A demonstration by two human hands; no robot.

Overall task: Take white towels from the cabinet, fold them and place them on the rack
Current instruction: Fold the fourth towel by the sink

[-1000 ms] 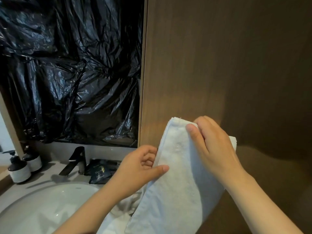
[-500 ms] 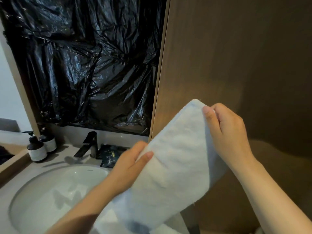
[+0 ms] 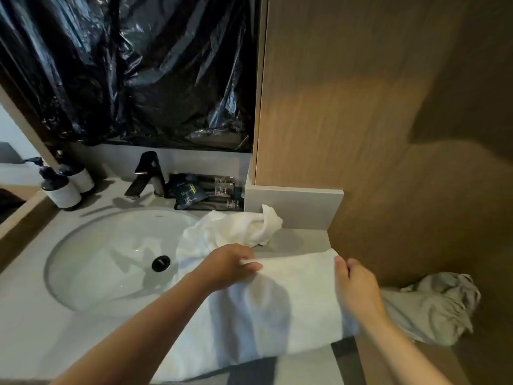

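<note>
At far left two pump bottles stand on the tabletop, next to the round sink with a black tap behind it. The left hand has its fingers curled and pinches the upper left corner of a white towel between thumb and fingers. This towel lies spread on the tabletop just right of the sink, its top edge running straight from one hand to the other. Behind the left hand, a crumpled towel lies at the sink's rim. The right hand, fingers curled, grips the towel's upper right corner. Further right, a greyish bundled cloth rests against the wooden panel.
</note>
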